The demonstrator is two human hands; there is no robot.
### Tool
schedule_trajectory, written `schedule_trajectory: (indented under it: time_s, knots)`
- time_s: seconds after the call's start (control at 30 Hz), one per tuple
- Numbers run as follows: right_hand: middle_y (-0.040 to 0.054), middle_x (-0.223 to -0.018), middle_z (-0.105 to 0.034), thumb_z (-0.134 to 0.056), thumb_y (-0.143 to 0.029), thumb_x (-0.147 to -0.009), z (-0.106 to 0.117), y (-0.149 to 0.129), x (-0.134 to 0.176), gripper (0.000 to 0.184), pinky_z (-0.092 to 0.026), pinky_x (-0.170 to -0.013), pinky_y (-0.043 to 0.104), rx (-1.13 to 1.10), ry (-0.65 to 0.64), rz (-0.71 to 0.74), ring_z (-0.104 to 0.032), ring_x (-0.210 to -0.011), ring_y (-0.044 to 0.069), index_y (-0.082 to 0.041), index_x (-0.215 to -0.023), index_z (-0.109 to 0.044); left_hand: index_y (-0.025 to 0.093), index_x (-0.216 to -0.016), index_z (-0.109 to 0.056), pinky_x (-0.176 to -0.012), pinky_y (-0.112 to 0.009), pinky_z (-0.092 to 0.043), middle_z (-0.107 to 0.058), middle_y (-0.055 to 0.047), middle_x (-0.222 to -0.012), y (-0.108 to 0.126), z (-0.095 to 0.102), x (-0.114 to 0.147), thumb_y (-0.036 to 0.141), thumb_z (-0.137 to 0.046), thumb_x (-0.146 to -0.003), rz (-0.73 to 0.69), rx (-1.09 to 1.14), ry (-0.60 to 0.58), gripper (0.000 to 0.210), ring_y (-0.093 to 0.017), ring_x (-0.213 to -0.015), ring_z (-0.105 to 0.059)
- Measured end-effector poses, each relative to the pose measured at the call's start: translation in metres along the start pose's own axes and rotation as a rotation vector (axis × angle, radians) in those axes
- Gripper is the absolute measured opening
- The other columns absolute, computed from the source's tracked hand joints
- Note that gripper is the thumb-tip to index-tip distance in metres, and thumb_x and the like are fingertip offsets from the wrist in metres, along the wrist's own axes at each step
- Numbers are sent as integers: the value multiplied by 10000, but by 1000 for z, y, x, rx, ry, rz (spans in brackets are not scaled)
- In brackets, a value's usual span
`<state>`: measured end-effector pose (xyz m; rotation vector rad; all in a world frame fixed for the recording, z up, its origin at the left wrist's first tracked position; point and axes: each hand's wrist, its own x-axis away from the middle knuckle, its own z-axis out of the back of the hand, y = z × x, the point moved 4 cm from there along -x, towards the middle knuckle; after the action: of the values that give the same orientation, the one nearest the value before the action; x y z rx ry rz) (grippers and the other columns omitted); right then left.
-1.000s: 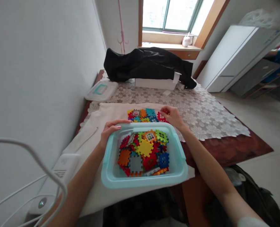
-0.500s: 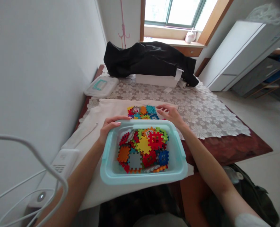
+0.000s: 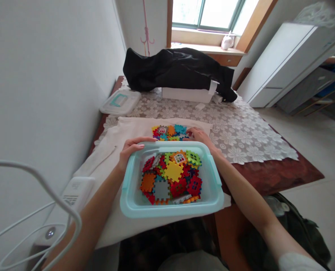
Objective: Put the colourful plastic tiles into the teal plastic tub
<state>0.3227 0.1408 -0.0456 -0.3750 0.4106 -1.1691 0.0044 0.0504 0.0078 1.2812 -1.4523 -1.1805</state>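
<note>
A light blue plastic bin (image 3: 171, 212) is tilted toward me, with several colourful toothed interlocking tiles inside. On top lie a yellow tile (image 3: 173, 171), a grey one (image 3: 161, 190) and a red window tile (image 3: 195, 185). My left hand (image 3: 132, 148) grips the bin's far left corner, fingers over the rim. Just beyond the far rim, a flat cluster of joined tiles (image 3: 170, 131) rests on a cream cloth. My right hand (image 3: 197, 135) reaches to that cluster's right side, fingers bent and apart. Its lower part is hidden behind the rim.
A clear lid with a teal handle (image 3: 120, 102) lies at the back left. A black cover (image 3: 178, 69) drapes over a white box (image 3: 185, 94). White cables (image 3: 43, 177) and a power strip (image 3: 78, 192) are at left. A dark bag (image 3: 294, 229) sits lower right.
My right hand has moved slightly lower and closer behind the bin's rim. In the bin, the red window tile has shifted down and right, where a blue one showed. My left hand stays put.
</note>
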Motion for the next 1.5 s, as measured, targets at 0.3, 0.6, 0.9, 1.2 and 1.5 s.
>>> schedule_trajectory:
  time_s: [0.3,0.6,0.9,1.2,1.5]
  knots:
    - [102,-1045,-797,-811,-364,-908,3,2,2,179,-550,-906,382,-113,7,-34,-713,-979,271,-196,-938,-756,155,-1036,-948,-790,-299,-637,-904,-114,-1011,-4,3,-1,333,-801,-766,26,27,-32,355,-251,-842,-808]
    - [56,-928,-763,-773,-368,-902,5,-2,0,245,-506,-760,330,-297,81,-7,-668,-830,217,-196,-1076,-756,151,-1025,-945,-726,-290,-613,-898,-121,-957,-4,2,-3,343,-815,-747,9,30,-66,362,-242,-782,-788]
    - [59,-905,-762,-749,-359,-803,-1,4,-1,173,-514,-764,360,-336,-25,20,-655,-807,230,-213,-895,-733,178,-1007,-960,-726,-260,-617,-905,-100,-984,-3,1,-1,343,-802,-752,-7,28,-57,342,-220,-789,-786]
    - [-30,-756,-634,-859,-444,-715,19,9,-8,325,-460,-662,289,-918,359,-104,-569,-701,147,-251,-829,-623,177,-921,-948,-733,-302,-648,-902,-91,-959,9,-12,10,332,-792,-742,-39,15,57,283,-258,-814,-809]
    - [-10,-811,-707,-1034,-560,-736,30,-41,16,468,-542,-662,275,-1306,2,34,-639,-727,157,-251,-848,-702,174,-889,-943,-718,-310,-663,-894,-103,-915,13,-17,11,318,-799,-726,-46,18,79,261,-255,-776,-802]
